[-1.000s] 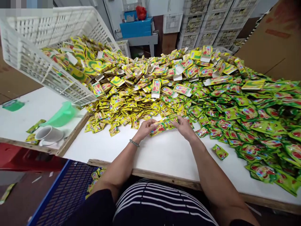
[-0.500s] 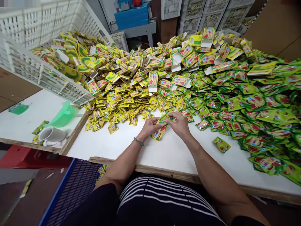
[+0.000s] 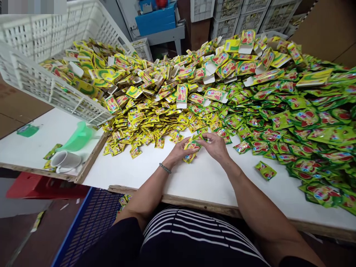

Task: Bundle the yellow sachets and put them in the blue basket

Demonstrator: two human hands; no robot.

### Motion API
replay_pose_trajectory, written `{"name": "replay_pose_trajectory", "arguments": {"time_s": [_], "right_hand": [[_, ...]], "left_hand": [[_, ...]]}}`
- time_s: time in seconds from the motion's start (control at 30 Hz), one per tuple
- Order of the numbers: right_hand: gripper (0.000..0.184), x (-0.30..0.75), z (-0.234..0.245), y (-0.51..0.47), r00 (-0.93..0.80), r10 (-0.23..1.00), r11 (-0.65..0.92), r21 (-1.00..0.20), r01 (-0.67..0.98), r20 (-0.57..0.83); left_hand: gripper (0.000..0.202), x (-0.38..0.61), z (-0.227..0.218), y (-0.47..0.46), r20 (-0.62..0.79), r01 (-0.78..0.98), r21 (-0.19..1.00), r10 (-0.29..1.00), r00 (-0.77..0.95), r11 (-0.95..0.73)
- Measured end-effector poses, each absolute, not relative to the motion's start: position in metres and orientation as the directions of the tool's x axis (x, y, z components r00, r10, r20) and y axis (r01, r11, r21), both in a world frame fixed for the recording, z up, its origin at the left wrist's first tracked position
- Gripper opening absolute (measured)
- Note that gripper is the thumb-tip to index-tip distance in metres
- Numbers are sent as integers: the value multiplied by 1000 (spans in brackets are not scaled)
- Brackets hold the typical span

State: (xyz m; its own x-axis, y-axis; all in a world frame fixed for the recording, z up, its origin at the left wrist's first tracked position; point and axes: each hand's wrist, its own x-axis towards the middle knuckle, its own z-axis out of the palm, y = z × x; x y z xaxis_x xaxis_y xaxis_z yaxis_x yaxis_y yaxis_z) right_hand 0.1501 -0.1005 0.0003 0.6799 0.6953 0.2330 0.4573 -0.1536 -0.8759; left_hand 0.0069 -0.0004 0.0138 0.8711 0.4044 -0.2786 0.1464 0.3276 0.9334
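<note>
Right before the heap [image 3: 172, 107], left hand [image 3: 178, 151] and right hand [image 3: 216, 147] both gripped a bundle of packets [image 3: 190, 151], fingers curled tight on it.

Packing table heaped with snack sachets in a storeroom.

A white table [image 3: 194, 178] carries a heap of yellow sachets [image 3: 139, 122] beside a wider spread of green sachets [image 3: 300, 122], with flat printed cartons [image 3: 182, 94] on top. One loose green sachet [image 3: 265, 170] lies apart. A tilted white crate [image 3: 36, 78] spills cartons at the left. Below it, a green scoop [image 3: 76, 137] and a white mug [image 3: 65, 161] lie on a lower board. A blue crate [image 3: 86, 226] sits on the floor; stacked white crates [image 3: 250, 18] stand behind.
</note>
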Motion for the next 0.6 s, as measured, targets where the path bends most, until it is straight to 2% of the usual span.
{"name": "replay_pose_trajectory", "arguments": {"time_s": [0.13, 0.3, 0.47, 0.6], "right_hand": [[37, 152, 0, -101, 679, 692, -123, -886, 447, 246], [30, 151, 0, -101, 653, 716, -122, -876, 467, 248], [29, 146, 2, -100, 647, 726, -85, -903, 421, 234], [28, 134, 7, -98, 582, 758, -59, -858, 510, 294]], "left_hand": [[58, 5, 15, 3, -307, 192, 933, 390, 868, 305], [56, 4, 22, 2, -337, 227, 921, 353, 873, 316], [55, 7, 16, 2, -364, 231, 909, 389, 847, 347], [54, 8, 13, 1, -305, 151, 926, 450, 839, 346]]}}
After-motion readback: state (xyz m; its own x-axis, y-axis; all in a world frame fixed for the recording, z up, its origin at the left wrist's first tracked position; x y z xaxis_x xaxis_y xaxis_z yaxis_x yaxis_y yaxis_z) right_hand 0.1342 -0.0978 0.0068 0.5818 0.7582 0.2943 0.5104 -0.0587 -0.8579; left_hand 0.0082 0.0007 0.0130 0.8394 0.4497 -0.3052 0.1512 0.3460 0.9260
